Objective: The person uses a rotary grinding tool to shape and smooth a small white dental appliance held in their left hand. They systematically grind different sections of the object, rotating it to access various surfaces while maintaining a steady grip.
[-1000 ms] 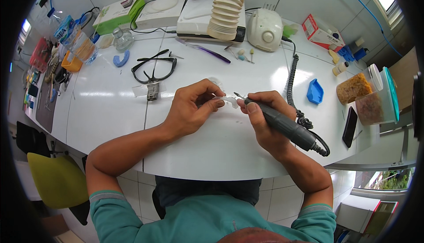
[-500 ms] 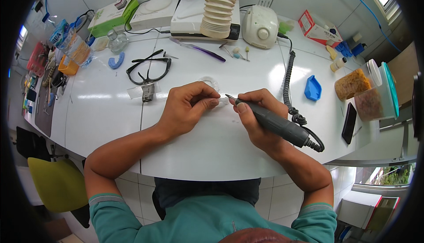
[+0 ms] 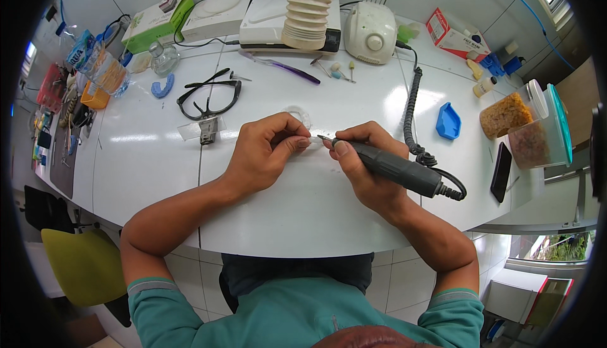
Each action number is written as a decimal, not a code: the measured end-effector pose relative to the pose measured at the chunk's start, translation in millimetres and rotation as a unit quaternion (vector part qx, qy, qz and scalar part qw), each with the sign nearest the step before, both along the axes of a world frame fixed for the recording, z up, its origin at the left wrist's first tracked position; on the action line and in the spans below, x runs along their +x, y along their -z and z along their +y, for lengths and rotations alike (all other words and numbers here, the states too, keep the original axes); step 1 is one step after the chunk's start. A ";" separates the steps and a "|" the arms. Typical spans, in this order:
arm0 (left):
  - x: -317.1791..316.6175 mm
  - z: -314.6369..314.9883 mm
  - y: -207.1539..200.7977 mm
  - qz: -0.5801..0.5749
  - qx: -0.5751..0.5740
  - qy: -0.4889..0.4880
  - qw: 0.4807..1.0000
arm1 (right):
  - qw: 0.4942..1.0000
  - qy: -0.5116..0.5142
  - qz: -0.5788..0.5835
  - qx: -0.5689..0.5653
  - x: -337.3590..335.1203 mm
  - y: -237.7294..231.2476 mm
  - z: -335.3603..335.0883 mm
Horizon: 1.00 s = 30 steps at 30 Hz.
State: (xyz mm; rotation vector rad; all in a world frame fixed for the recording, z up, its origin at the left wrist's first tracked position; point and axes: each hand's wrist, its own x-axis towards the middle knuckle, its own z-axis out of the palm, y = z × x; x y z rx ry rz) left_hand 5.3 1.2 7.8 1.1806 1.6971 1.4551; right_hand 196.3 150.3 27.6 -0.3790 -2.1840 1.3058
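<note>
My left hand pinches a small translucent piece between thumb and fingertips; its exact kind is too small to make out. In my right hand is a dark grey rotary handpiece, gripped like a pen. Its bit points left and lies at the translucent piece, close to my left fingertips; whether they touch, I cannot tell. Just beyond my left hand, a clear curved piece rests on the white table. A coiled cord links the handpiece to a white control box.
Behind my left hand lie black-framed glasses and a blue arch-shaped piece. A ribbed hose hangs over the white unit at the back. Rightward are a blue tray, a phone and lidded containers.
The handpiece has shifted slightly left and sits flatter, its bit closer to my left fingertips. My left hand has barely moved and keeps its pinch.
</note>
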 end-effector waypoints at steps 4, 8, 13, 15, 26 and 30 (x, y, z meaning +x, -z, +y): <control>0.0 -0.1 0.7 -0.001 -0.007 -0.002 1.000 | 1.000 -0.002 0.003 0.006 -0.5 1.2 0.1; 0.7 0.0 -1.5 0.003 -0.009 -0.003 1.000 | 0.999 0.018 0.042 0.019 -4.8 7.2 -0.8; 0.4 0.4 -1.7 -0.001 -0.010 -0.001 1.000 | 0.998 0.021 0.044 0.028 -5.0 6.7 -0.7; 0.2 0.2 -1.3 -0.007 -0.008 -0.002 1.000 | 0.999 0.001 0.011 0.030 -2.6 0.6 0.6; 1.1 2.4 0.0 -0.030 -0.004 0.003 1.000 | 0.997 0.035 0.057 0.034 -7.1 7.9 -0.7; 1.8 2.3 -0.3 -0.042 0.000 0.002 0.999 | 0.997 0.032 0.058 0.027 -7.2 6.9 -1.1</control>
